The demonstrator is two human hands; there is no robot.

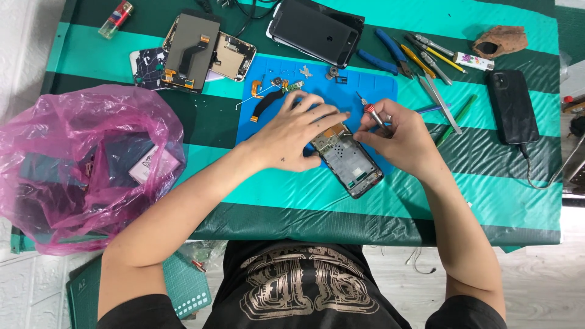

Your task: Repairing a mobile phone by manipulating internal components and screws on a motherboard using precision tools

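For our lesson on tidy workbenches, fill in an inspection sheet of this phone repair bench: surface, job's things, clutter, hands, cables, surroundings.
Surface: table under a green striped cover, with a blue work mat on top.
Job's things: opened phone frame lying partly on the mat; small screwdriver; loose flex parts on the mat.
Clutter: pink plastic bag at the left; dismantled phone; dark phone; row of hand tools; lighter.
Hands: left hand rests on the frame's top end; right hand grips the screwdriver.
Cables: grey cable plugged into a black phone.
Surroundings: pale floor; green cutting mat below the table.
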